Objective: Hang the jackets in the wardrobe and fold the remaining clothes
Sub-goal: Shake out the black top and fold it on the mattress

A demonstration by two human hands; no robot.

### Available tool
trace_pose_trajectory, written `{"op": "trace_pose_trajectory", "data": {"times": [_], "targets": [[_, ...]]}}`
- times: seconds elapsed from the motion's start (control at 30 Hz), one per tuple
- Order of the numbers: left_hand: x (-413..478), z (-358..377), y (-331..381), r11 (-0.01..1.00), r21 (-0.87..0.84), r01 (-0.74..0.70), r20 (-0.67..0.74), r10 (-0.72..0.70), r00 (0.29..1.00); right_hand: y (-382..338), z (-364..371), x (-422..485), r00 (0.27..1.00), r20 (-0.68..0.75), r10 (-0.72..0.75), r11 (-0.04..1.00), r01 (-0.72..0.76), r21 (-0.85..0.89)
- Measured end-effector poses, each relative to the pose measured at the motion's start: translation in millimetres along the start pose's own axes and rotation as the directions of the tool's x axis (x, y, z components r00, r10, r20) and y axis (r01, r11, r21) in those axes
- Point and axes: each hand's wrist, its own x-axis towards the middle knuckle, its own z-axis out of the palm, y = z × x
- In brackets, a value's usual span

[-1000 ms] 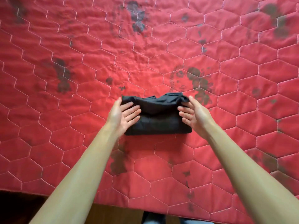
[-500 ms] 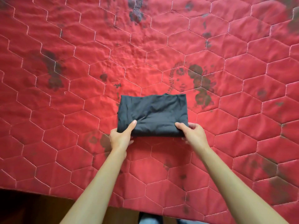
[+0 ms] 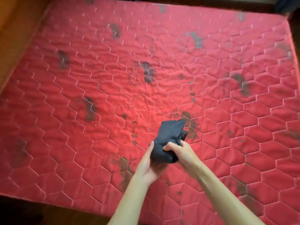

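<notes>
Nearest, the left forearm (image 3: pixel 128 202) and right forearm (image 3: pixel 219 189) come in bare from the bottom edge. They meet at a folded black garment (image 3: pixel 170 135), low and right of centre.

The left hand (image 3: pixel 150 166) sits under the bundle's near end, palm up and cupped. Its fingers curl beneath the cloth and are mostly hidden by it. Its thumb (image 3: pixel 151 144) stands up along the bundle's left edge, touching the fabric.

The right hand (image 3: pixel 181 153) grips from the right side. Thumb (image 3: pixel 168 147) laid across the top face of the cloth, the other fingers (image 3: pixel 184 143) wrapped round the right edge, tips lost in the folds. Both hands are closed on the garment, neither spread flat.

Near end of the bundle is bunched and rounded between the two palms. Far end angles away from the person and ends in a blunt corner. The near end is held off the bed; whether the far corner touches the surface I cannot tell.

Beneath and beyond: red quilted mattress (image 3: pixel 113 78), hexagon stitching in pale thread. Dark blotchy patches are scattered over it, one cluster just beyond the garment's far corner. Fabric lightly puckered toward the middle. View goes soft with blur toward the edges.

The mattress lies inside a bed frame, with an orange-brown wooden side (image 3: pixel 16 30) along the left and a dark rail (image 3: pixel 211 1) across the far edge. A dark strip (image 3: pixel 24 213) shows below the mattress's near edge at bottom left; floor or frame, cannot tell.
</notes>
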Motion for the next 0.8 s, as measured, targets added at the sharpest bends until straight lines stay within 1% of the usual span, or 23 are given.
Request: {"op": "trace_pose_trajectory", "data": {"times": [0.07,0.17,0.23,0.33,0.4,0.5,0.57,0.63,0.7,0.8], "targets": [[-36.8,24.7,7.8,0.997,-0.042,-0.07,0.044,0.072,0.996,-29.4,2.9,-32.7,0.998,0.027,-0.051,0.998,0.052,-0.026],[-91.7,54.2,22.3,0.987,-0.053,-0.152,0.099,0.157,0.983,-76.5,6.3,-86.0,0.988,0.08,-0.134,0.984,0.142,-0.104],[-129.7,66.3,35.4,0.976,-0.078,-0.202,0.14,0.211,0.967,-106.0,6.3,-120.6,0.976,0.098,-0.194,0.972,0.204,-0.114],[-186.4,81.1,57.8,0.95,-0.143,-0.277,0.206,0.302,0.931,-149.4,6.3,-171.8,0.95,0.11,-0.291,0.955,0.295,-0.023],[-227.3,95.8,66.9,0.923,-0.159,-0.351,0.233,0.381,0.895,-175.9,7.8,-201.6,0.921,0.091,-0.379,0.923,0.369,0.105],[-284.7,121.0,71.9,0.87,-0.153,-0.468,0.279,0.493,0.824,-205.5,13.9,-234.6,0.893,0.07,-0.444,0.857,0.4,0.326],[-319.4,133.9,73.0,0.829,-0.162,-0.535,0.318,0.557,0.767,-221.0,19.4,-255.3,0.882,0.078,-0.464,0.815,0.391,0.429],[-348.7,140.1,73.6,0.783,-0.177,-0.596,0.386,0.612,0.69,-233.2,21.6,-272.6,0.875,0.1,-0.474,0.814,0.391,0.43],[-374.8,137.7,71.8,0.73,-0.172,-0.662,0.46,0.653,0.601,-242.4,20.6,-289.6,0.874,0.126,-0.468,0.837,0.393,0.381],[-411.1,127.3,74.2,0.653,-0.146,-0.743,0.55,0.678,0.488,-257.2,15.0,-313.9,0.853,0.11,-0.511,0.829,0.454,0.325]]}}
